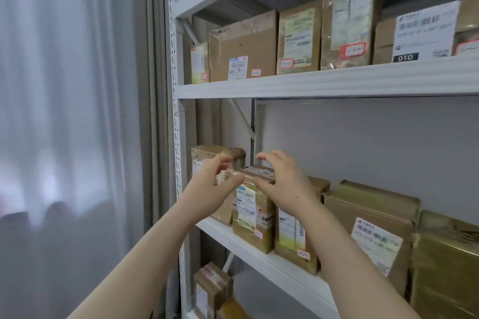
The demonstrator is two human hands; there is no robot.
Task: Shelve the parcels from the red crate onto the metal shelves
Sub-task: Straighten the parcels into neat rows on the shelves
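A small flat brown parcel point(259, 173) with a white label lies on top of an upright parcel point(252, 217) at the left end of the middle metal shelf point(261, 258). My left hand point(220, 179) pinches the small parcel's left end with curled fingers. Over its right part arches my right hand point(283, 185), thumb at the front edge and fingers curved above the top. The red crate is out of view.
Brown parcels with labels stand in rows on the upper shelf point(337, 80) and along the middle shelf to the right. A taller parcel point(207, 156) stands behind my left hand. More parcels point(211, 290) sit on the shelf below. A white perforated upright point(176, 137) and grey curtains lie left.
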